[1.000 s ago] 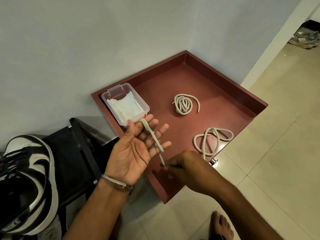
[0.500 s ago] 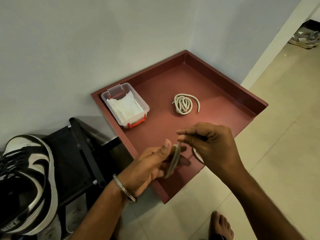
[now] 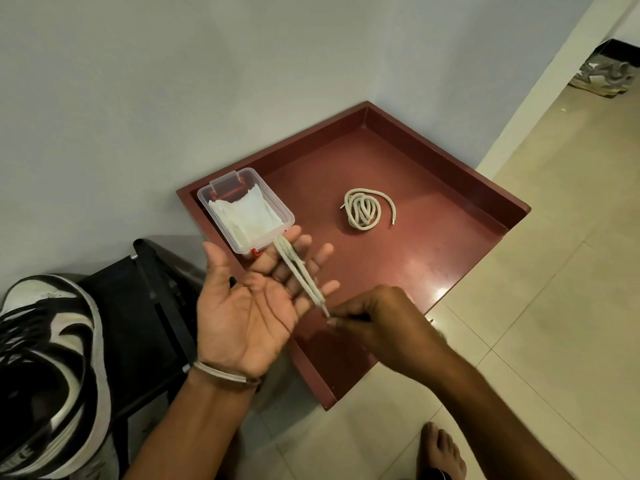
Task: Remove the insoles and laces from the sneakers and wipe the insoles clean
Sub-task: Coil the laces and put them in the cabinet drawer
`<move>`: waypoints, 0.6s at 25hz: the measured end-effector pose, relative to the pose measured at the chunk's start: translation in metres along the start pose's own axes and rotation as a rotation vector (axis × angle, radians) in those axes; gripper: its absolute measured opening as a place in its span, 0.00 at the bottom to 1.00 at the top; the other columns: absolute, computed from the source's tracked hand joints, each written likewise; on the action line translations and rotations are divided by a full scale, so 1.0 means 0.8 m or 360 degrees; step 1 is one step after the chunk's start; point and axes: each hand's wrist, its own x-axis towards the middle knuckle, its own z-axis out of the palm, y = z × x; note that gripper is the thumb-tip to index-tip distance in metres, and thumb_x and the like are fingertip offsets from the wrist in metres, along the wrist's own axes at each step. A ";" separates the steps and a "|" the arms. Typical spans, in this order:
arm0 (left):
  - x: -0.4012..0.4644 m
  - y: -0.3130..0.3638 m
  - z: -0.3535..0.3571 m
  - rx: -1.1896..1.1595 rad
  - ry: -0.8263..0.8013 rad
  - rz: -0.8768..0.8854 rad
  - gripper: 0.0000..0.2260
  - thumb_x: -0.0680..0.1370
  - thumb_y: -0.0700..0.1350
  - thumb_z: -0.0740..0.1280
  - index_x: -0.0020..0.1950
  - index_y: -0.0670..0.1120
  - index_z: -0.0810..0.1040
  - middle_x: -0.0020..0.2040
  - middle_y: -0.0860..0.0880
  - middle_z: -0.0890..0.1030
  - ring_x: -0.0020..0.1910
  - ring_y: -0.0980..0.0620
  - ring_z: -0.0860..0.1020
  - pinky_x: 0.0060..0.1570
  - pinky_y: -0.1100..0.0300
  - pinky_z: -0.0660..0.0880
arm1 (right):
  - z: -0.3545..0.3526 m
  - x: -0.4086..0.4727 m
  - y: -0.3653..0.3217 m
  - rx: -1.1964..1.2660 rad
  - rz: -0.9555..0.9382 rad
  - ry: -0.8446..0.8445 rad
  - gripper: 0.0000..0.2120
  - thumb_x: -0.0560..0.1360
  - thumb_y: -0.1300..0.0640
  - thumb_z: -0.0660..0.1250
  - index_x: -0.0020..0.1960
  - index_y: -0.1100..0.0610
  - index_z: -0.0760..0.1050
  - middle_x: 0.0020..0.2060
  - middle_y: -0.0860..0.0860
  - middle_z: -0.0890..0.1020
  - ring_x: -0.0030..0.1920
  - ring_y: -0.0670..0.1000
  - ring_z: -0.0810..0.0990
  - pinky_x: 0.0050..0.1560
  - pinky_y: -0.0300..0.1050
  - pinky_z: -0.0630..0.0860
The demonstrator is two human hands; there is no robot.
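**Wind the lace evenly round your fingers**

Nearest you, your right hand [image 3: 377, 320] pinches the lace [image 3: 300, 271] end; keep it taut. Your left hand [image 3: 252, 299], palm up with fingers straight, carries the loops. It was turned edge-on half a second ago. Farther off, the coiled lace [image 3: 363, 209] lies on the red tray [image 3: 450, 188].
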 end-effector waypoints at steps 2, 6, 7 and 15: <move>0.001 0.001 0.004 0.0223 0.0271 0.0141 0.42 0.73 0.71 0.55 0.75 0.39 0.64 0.68 0.40 0.75 0.70 0.40 0.70 0.68 0.33 0.61 | -0.002 0.001 -0.005 -0.0070 -0.0064 -0.0073 0.08 0.75 0.52 0.72 0.54 0.46 0.84 0.44 0.40 0.86 0.42 0.40 0.83 0.47 0.49 0.81; 0.000 -0.015 0.009 0.1002 0.0530 0.0045 0.43 0.69 0.74 0.51 0.70 0.44 0.71 0.62 0.41 0.80 0.64 0.45 0.77 0.67 0.38 0.67 | -0.029 -0.003 -0.017 0.0111 -0.0246 0.0068 0.09 0.72 0.54 0.74 0.52 0.48 0.85 0.42 0.40 0.86 0.40 0.40 0.83 0.43 0.43 0.81; -0.001 -0.020 0.013 0.1153 0.0509 -0.0016 0.44 0.66 0.77 0.55 0.69 0.46 0.72 0.61 0.43 0.81 0.63 0.46 0.78 0.67 0.41 0.70 | -0.034 -0.004 -0.021 0.0178 -0.0293 0.0129 0.10 0.71 0.54 0.74 0.52 0.50 0.85 0.42 0.41 0.86 0.41 0.40 0.84 0.43 0.42 0.81; -0.010 -0.035 0.012 0.1190 0.0003 -0.0659 0.48 0.62 0.79 0.61 0.68 0.44 0.75 0.58 0.38 0.80 0.60 0.42 0.77 0.64 0.39 0.70 | -0.044 -0.002 -0.008 0.0596 -0.0146 0.0604 0.10 0.66 0.56 0.74 0.45 0.59 0.85 0.37 0.45 0.86 0.39 0.42 0.84 0.40 0.34 0.79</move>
